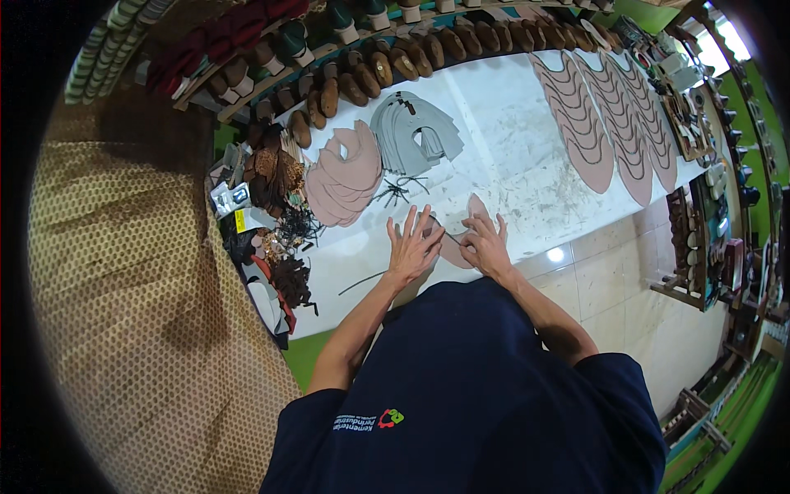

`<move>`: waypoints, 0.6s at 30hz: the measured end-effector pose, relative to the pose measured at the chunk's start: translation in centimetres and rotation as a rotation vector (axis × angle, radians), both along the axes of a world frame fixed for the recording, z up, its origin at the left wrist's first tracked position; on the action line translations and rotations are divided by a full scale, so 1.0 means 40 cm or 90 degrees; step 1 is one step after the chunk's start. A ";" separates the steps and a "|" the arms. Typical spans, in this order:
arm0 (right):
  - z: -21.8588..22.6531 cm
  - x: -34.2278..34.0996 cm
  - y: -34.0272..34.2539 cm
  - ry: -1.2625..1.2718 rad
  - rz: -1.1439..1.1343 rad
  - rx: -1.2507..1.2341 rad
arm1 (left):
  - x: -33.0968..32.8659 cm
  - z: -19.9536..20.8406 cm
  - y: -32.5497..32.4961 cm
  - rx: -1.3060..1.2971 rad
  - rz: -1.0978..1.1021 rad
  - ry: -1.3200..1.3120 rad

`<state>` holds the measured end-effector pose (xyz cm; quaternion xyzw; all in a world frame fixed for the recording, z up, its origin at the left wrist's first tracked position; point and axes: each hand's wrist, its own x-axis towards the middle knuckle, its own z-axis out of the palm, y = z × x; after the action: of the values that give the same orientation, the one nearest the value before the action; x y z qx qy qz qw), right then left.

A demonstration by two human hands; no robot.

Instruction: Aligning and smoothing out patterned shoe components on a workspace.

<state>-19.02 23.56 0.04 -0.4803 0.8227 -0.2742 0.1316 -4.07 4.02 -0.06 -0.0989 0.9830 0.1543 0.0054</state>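
A pink U-shaped shoe-upper piece lies between my hands at the table's near edge, one arm of it pointing away. Its left part is hidden under my left hand, which rests with fingers stretched and spread over it. A thin black strip trails leftward across the tabletop, passes beneath that hand and shows again on the pink piece. My right hand has thumb and forefinger closed on the strip at the piece's inner edge, its other fingers raised. Both palms face down.
Pink uppers and grey uppers lie stacked on the white table, beside loose black strips. Rows of pink pieces with dark edging lie at right. Brown shoe lasts line the far edge; scraps crowd the left.
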 end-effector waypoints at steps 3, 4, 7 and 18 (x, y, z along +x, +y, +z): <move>-0.001 0.001 -0.001 0.000 -0.007 -0.006 | 0.002 -0.003 -0.001 0.007 0.005 0.013; -0.001 0.000 -0.002 -0.001 -0.005 -0.002 | 0.004 -0.005 -0.001 0.008 0.007 0.027; -0.003 -0.001 0.002 0.000 -0.011 0.000 | -0.002 -0.002 0.007 0.022 0.011 0.067; 0.008 -0.018 -0.008 0.007 -0.025 -0.015 | -0.007 0.002 0.011 -0.059 -0.037 0.001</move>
<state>-19.76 23.24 0.36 -0.4668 0.8294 -0.2841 0.1160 -4.34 4.45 0.01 -0.0704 0.9916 0.1081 0.0047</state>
